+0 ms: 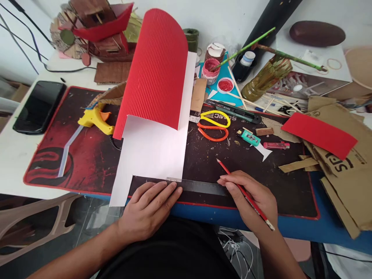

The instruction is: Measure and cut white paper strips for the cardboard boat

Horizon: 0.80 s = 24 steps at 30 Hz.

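Note:
A sheet of red corrugated paper (pixel 157 69) with a white underside (pixel 154 151) curls up over the desk, its near edge cut in a step. My left hand (pixel 152 205) lies flat, fingers stretched over the left end of a ruler (pixel 203 188) along the sheet's near edge. Between the thumb and fingers of my right hand (pixel 252 197) is a red pencil (pixel 232 175), its tip pointing away from me, above the mat. That hand is beside the ruler's right end, partly covering it. My left palm hides part of the ruler.
Scissors (pixel 215 119), a utility knife (pixel 235 110), a teal lighter (pixel 249 137) and cardboard (pixel 345 155) lie to the right. A yellow glue gun (pixel 94 119) and phone (pixel 40 104) are left. Behind stand a paint jar (pixel 209 73) and model boat (pixel 99 27).

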Tool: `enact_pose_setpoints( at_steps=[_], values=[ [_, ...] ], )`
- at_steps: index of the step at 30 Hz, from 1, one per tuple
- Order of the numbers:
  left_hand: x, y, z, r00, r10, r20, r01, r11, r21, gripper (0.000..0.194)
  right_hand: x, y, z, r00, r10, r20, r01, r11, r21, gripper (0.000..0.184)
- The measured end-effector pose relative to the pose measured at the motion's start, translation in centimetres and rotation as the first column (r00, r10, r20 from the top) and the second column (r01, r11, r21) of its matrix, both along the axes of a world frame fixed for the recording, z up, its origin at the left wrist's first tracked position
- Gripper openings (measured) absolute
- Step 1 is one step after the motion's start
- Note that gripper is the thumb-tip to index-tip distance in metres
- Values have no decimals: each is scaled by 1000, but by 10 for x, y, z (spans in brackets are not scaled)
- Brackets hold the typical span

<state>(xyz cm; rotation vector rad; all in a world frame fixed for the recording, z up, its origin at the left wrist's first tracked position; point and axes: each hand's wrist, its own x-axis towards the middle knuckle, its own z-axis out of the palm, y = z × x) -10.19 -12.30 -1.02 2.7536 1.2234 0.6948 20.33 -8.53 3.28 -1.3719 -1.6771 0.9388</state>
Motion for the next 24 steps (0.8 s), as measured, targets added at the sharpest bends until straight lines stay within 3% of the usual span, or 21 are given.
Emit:
enact_pose_setpoints(
  at_steps=[5, 11, 18, 24],
  values=[
    [1, -2, -2, 1000, 21, -19, -21, 1000, 11, 40, -6, 6, 12, 992, 71, -104, -71, 997, 1, 20],
    [-1, -3, -4, 1000, 5, -22, -5, 1000, 11, 43, -20, 11, 9, 939, 99, -329, -125, 990, -58, 22],
    [1, -1, -2, 1000, 1, -4, -1, 1000, 16, 40, -32, 14, 0, 849, -12, -528, -94, 980, -173, 31],
    [1, 0, -1, 1000, 6, 2, -6, 1000, 13, 38, -37, 16, -12, 817, -130, -562, -31, 963, -267, 36]
  ],
)
